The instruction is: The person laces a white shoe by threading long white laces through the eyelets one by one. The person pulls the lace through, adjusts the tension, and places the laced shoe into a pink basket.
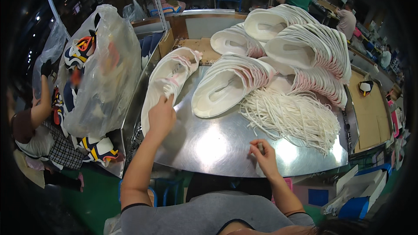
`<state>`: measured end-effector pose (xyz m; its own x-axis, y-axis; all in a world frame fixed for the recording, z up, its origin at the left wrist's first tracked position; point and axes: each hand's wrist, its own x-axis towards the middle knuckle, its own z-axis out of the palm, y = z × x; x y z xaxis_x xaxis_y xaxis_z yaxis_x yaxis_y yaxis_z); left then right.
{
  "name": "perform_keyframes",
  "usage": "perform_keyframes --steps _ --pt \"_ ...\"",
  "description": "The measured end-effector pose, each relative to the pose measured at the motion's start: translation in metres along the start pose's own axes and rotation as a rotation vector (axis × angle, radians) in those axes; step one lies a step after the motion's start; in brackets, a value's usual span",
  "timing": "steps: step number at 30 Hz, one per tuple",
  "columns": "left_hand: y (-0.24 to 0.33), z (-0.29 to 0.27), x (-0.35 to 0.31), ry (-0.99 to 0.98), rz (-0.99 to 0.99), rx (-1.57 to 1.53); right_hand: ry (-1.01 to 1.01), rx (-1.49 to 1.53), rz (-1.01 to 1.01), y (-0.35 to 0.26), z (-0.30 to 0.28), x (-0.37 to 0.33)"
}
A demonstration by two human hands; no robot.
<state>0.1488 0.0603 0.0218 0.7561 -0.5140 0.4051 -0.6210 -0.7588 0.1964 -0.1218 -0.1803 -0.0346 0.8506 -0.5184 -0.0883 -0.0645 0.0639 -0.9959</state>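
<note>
My left hand (162,116) reaches over the white shoe uppers (154,88) at the left of the metal table, its fingers pinched together. A small white piece (168,88) shows at its fingertips; whether it is a lace or part of an upper is unclear. My right hand (265,159) is closed near the table's front edge around a small greyish thing (261,147), mostly hidden by the fingers. Beyond it lies a tangled heap of white laces (291,119). A nested stack of white, pink-tinged uppers (222,88) stands in the middle.
More nested uppers (300,45) are piled at the back right of the metal table (191,148). To the left, a clear plastic bag (117,69) holds colourful shoes, with a co-worker's arm (42,104) beyond. A cardboard-covered surface (370,122) carries one shoe piece at the right.
</note>
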Motion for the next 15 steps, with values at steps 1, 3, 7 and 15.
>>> perform_keyframes --steps 1,3,7,15 --pt "-0.027 0.042 0.033 -0.002 0.019 0.073 -0.059 -0.057 0.015 0.003 0.002 -0.005" --pt "-0.07 0.098 0.084 0.013 0.059 0.125 -0.113 -0.21 0.001 0.001 0.003 -0.01" --pt "-0.09 0.145 0.124 0.03 0.085 0.123 -0.045 -0.319 -0.028 0.008 -0.016 -0.017" --pt "-0.017 0.103 0.012 -0.039 -0.119 -0.457 0.222 -0.675 -0.348 0.013 -0.034 0.044"
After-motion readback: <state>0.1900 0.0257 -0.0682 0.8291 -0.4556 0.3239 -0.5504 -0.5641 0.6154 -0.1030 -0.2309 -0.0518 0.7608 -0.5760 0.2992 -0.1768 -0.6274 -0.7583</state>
